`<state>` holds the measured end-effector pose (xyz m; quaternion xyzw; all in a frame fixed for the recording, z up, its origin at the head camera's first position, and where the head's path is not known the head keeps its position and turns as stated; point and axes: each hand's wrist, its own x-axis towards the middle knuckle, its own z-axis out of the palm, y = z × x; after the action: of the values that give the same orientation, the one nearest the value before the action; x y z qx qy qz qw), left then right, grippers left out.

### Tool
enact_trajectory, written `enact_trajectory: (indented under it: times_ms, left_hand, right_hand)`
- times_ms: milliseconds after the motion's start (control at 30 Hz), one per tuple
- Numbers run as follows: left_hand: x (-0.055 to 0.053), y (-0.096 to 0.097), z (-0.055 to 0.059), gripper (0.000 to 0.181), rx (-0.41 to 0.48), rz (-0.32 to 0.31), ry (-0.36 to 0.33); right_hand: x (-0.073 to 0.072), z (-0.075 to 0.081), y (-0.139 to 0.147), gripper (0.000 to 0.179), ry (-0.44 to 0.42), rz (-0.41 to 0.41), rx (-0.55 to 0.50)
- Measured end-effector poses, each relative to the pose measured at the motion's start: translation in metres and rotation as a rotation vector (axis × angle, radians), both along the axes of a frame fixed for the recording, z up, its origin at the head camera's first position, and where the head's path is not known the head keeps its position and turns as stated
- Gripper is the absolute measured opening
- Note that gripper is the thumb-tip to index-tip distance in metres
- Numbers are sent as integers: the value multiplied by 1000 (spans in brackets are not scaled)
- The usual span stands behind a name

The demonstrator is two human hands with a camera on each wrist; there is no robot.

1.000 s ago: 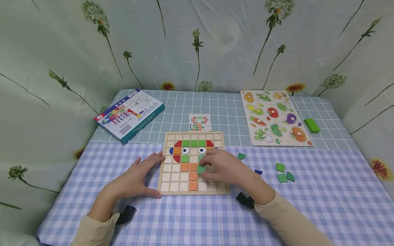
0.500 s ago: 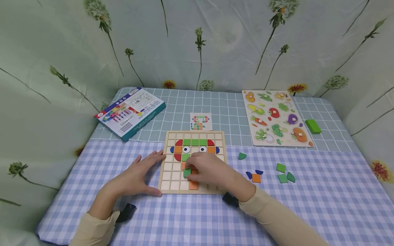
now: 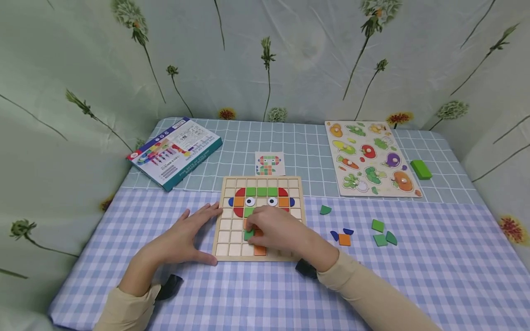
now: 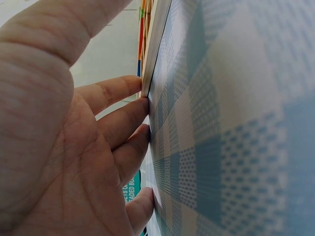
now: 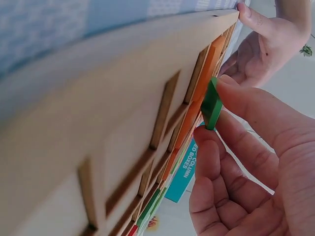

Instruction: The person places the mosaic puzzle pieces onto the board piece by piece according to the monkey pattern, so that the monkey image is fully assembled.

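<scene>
A wooden grid board (image 3: pixel 225 236) lies before me, with red, green, orange and blue tiles and two eye discs set in its cells. My right hand (image 3: pixel 279 230) pinches a green square tile (image 5: pixel 212 105) between thumb and fingers, over cells left of the orange column (image 3: pixel 260 251). In the right wrist view the tile is tilted above the grid. My left hand (image 3: pixel 178 239) rests at the board's left edge, fingers spread and thumb near the lower left corner. The left wrist view has its fingertips against the board's side. The right hand hides some cells and tiles.
Loose tiles lie right of the board: an orange square (image 3: pixel 344 239), blue pieces (image 3: pixel 334 236), green squares (image 3: pixel 380 240) and green quarter rounds (image 3: pixel 325 210). Behind are a pattern card (image 3: pixel 270 164), a box (image 3: pixel 175 151), a vegetable puzzle (image 3: pixel 370 158) and a green block (image 3: pixel 421 169).
My right hand has carried the green tile leftward across the board, then slightly lower left. The orange square and a blue piece beyond its wrist have come into view. The left hand stays put.
</scene>
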<state>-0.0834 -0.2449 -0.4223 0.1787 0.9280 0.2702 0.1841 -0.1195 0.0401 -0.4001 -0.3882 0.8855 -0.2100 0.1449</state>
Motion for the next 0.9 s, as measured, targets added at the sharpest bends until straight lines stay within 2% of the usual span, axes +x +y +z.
enact_trajectory:
  times_ms: [467, 900]
  left_hand:
    - [0, 1, 0, 122, -13, 15, -19]
    - [0, 0, -1, 122, -5, 7, 0]
  right_hand:
    - [1, 0, -3, 11, -5, 29, -8]
    - [0, -4, -5, 8, 44, 52, 11]
